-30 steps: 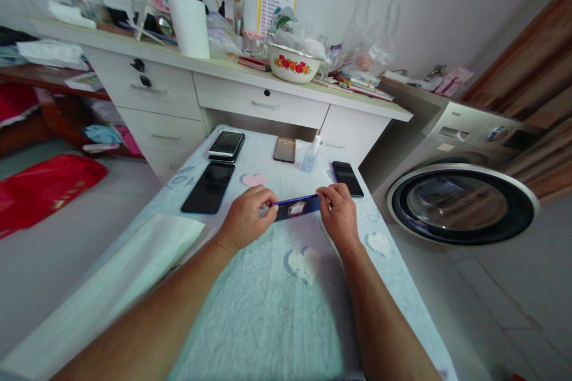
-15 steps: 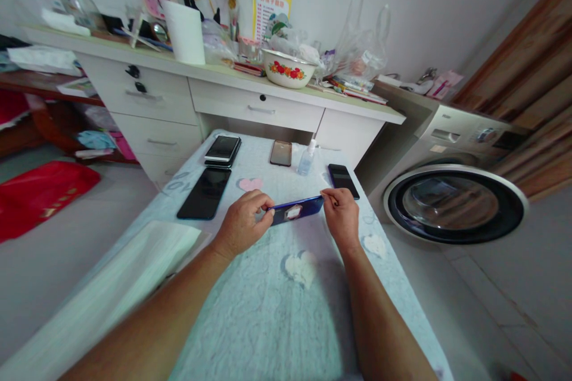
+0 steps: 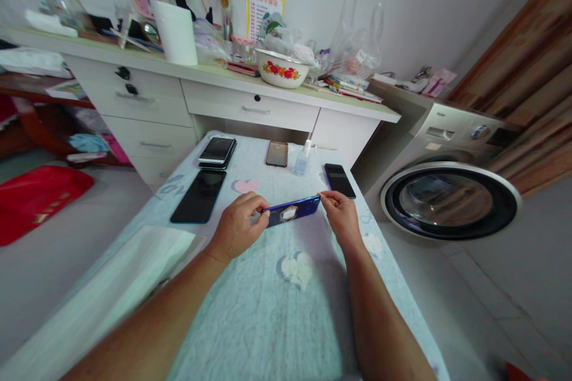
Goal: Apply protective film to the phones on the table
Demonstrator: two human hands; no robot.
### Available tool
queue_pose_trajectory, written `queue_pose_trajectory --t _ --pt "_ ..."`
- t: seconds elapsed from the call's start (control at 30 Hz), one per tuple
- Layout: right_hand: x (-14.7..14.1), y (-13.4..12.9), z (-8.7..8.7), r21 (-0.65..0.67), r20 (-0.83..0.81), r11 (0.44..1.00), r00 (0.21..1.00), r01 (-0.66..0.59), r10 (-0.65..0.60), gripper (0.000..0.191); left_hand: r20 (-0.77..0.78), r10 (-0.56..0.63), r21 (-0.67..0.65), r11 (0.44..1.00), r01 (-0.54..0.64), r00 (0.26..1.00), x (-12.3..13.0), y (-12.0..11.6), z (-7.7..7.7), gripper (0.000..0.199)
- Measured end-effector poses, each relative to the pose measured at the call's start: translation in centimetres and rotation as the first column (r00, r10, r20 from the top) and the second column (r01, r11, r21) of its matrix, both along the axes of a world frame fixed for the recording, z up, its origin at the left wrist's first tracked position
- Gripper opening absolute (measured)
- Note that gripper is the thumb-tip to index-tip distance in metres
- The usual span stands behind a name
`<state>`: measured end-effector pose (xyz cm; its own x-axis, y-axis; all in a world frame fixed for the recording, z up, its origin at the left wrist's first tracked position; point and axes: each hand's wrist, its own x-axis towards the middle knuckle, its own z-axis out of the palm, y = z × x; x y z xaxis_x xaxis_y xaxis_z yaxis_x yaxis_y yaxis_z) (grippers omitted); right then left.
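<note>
A blue smartphone (image 3: 304,208) is held sideways above the table, its back with a pale hexagonal ring holder turned toward me. My left hand (image 3: 241,220) pinches its left end between thumb and fingers. At the other end, my right hand (image 3: 340,214) has its fingertips closed on the phone's right corner. Beyond them lie a large black phone (image 3: 199,195), a stack of phones (image 3: 217,152), a phone case (image 3: 277,153) and a dark phone (image 3: 339,180). A clear spray bottle (image 3: 302,159) stands upright near the case.
The cloth-covered table (image 3: 268,309) meets a white desk (image 3: 250,101) at its far end. A folded white sheet (image 3: 134,268) lies by my left forearm. A flowered bowl (image 3: 283,69) sits on the desk. To the right stands a washing machine (image 3: 447,131).
The whole view has shifted slightly left. The blue phone is tilted a little more, its back showing more. Both hands keep their hold at its ends.
</note>
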<state>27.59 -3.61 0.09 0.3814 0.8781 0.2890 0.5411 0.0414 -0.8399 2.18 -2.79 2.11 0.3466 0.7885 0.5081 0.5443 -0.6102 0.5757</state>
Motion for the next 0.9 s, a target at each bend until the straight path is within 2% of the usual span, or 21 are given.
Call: queue_pose_trajectory --t 0.2,0.3,0.4,0.5,0.57,0.67,0.8,0.9 --pt "0.0 -0.1 -0.2 -0.138 0.011 0.990 1.000 -0.022 0.023 0.028 0.000 0.003 0.014 1.000 -0.003 1.000 0.1 0.0 0.0 0.007" --pt "-0.3 -0.4 0.1 -0.197 0.090 0.980 0.996 -0.009 0.027 0.022 0.001 0.005 0.007 1.000 -0.005 1.000 0.2 -0.1 0.2 0.008" --pt "-0.4 -0.5 0.4 -0.225 0.199 0.974 0.979 0.011 0.035 0.020 -0.001 0.004 -0.003 1.000 -0.004 1.000 0.2 -0.2 0.3 0.008" --pt "-0.3 -0.4 0.2 -0.235 0.198 0.972 0.980 0.017 0.031 0.021 0.005 0.002 -0.003 1.000 -0.002 1.000 0.1 -0.2 0.3 0.007" --pt "-0.1 -0.2 -0.2 -0.230 0.120 0.973 0.993 0.013 0.016 0.020 0.006 0.001 -0.005 1.000 -0.001 1.000 0.1 -0.1 0.2 0.007" --pt "0.0 0.0 -0.5 -0.182 -0.089 0.983 0.996 -0.011 -0.005 0.022 0.004 -0.001 -0.005 1.000 0.001 1.000 0.1 0.0 0.1 0.007" --pt "-0.5 -0.1 0.1 -0.061 -0.392 0.997 0.920 -0.049 0.021 0.031 0.005 -0.006 -0.003 1.000 0.006 1.000 0.1 0.0 0.0 0.007" --pt "-1.1 -0.4 1.0 -0.021 -0.497 0.998 0.867 -0.051 0.033 0.035 0.010 -0.003 -0.006 1.000 0.003 1.000 0.1 0.0 -0.1 0.007"
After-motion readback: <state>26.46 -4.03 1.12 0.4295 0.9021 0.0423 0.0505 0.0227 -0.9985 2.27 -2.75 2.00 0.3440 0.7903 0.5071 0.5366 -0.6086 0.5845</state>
